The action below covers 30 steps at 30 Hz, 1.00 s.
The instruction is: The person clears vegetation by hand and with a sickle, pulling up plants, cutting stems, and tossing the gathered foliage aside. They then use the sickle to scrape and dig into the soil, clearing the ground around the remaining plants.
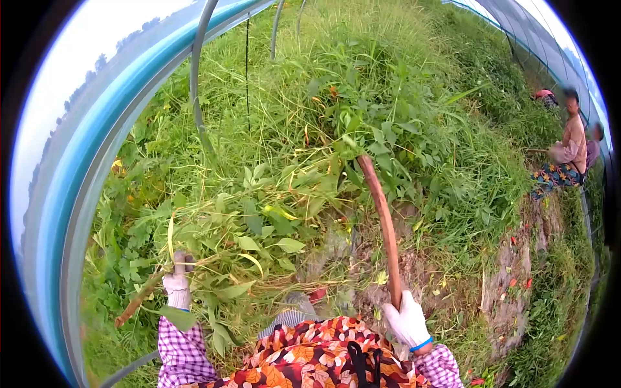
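Note:
My right hand (407, 321), in a white glove with a blue band at the wrist, is wrapped round the lower end of a long curved wooden handle (385, 226). The handle's far end reaches up into the leafy plants (388, 139), where its tip is hidden. At the lower left, my left hand (178, 279), gloved too, is closed round the stem of an uprooted plant (142, 296). Its thick root end points down and left, and its leaves spread to the right of the hand. Cut grass and leaves lie around it.
Metal hoops (196, 71) and a blue-edged sheet (97, 142) curve along the left. People (572, 145) are at the far right, one with a stick. Bare soil (446, 284) with red peppers (513, 282) runs beside the weeds.

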Each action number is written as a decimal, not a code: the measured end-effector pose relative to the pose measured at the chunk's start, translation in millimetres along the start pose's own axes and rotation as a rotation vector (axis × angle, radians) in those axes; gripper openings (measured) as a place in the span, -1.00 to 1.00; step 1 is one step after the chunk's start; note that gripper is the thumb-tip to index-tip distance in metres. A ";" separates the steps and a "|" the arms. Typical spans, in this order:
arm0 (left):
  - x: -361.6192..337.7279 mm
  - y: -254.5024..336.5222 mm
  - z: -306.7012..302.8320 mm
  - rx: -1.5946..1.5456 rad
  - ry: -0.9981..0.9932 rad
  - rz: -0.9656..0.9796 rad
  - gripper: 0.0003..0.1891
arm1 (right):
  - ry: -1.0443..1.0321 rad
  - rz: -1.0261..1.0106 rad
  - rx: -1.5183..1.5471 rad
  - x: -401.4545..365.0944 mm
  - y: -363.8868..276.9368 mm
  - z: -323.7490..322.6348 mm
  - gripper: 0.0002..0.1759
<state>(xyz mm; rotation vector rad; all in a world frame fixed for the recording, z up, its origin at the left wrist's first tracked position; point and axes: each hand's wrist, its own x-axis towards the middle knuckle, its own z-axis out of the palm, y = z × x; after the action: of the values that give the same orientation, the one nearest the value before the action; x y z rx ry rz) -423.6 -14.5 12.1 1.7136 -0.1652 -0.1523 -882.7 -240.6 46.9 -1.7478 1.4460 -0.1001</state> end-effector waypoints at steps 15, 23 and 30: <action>-42.8 39.1 -35.6 0.446 -0.170 0.098 -0.61 | -0.097 -0.225 -0.401 290.0 -119.1 134.6 -0.56; -10.1 46.3 -16.8 -0.066 0.044 -0.092 -0.68 | -0.206 0.108 -0.291 199.7 50.6 123.8 -0.49; 27.5 70.2 -2.1 -0.005 0.191 -0.081 -0.58 | -0.156 0.023 -0.362 40.7 29.2 51.1 -0.54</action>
<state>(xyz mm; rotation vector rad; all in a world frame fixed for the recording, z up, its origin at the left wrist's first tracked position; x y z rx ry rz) -397.9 -28.1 81.6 1.7196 0.0461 -0.0478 -864.1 -246.3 -22.0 -1.9757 1.4325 0.3225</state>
